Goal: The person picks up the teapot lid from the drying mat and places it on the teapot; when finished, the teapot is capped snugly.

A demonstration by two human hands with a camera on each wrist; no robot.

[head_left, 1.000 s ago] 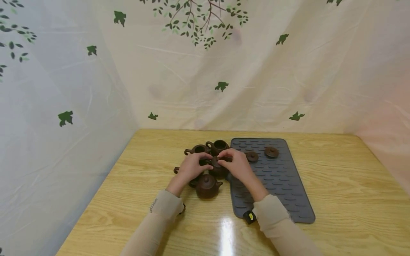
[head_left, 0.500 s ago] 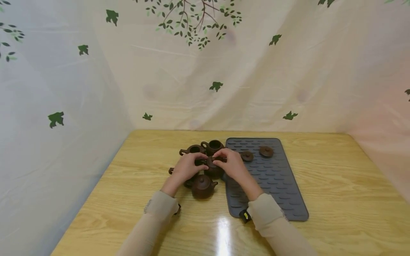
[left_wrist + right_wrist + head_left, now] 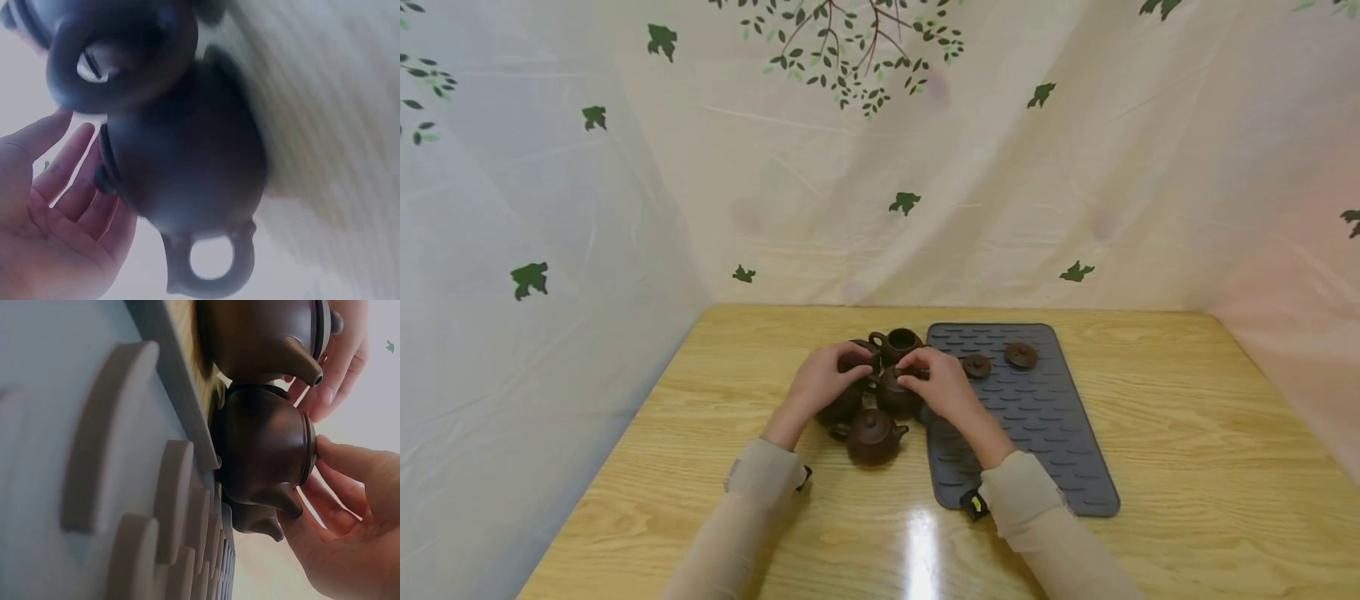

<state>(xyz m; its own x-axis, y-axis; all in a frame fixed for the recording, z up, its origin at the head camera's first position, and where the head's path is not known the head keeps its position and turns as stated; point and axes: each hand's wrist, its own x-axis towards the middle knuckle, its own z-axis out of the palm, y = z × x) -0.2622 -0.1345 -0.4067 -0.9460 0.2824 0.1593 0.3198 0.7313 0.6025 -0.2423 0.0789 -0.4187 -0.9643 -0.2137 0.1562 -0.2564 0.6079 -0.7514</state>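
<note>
Several dark brown clay teapots stand close together left of the mat. My right hand (image 3: 943,385) pinches the lid of the middle teapot (image 3: 895,398) at its top; its thumb hides the knob in the right wrist view. My left hand (image 3: 822,382) is over the left teapots, fingers loosely curved and apart. In the left wrist view, its fingers lie beside a lidded teapot (image 3: 187,156); contact is hard to tell. A front teapot (image 3: 872,442) has its lid on. The back teapot (image 3: 901,343) has an open mouth. The left hand partly covers the other teapots.
On the grey ridged mat (image 3: 1037,442), right of the teapots, lie a smaller lid (image 3: 977,366) and a larger lid (image 3: 1021,356). Both rest on the wooden table (image 3: 1180,433). A patterned cloth (image 3: 820,217) hangs behind the far edge.
My left hand has moved left from the middle teapot to over the left teapots. My right hand stays at the middle teapot's lid. The head view has shifted slightly.
</note>
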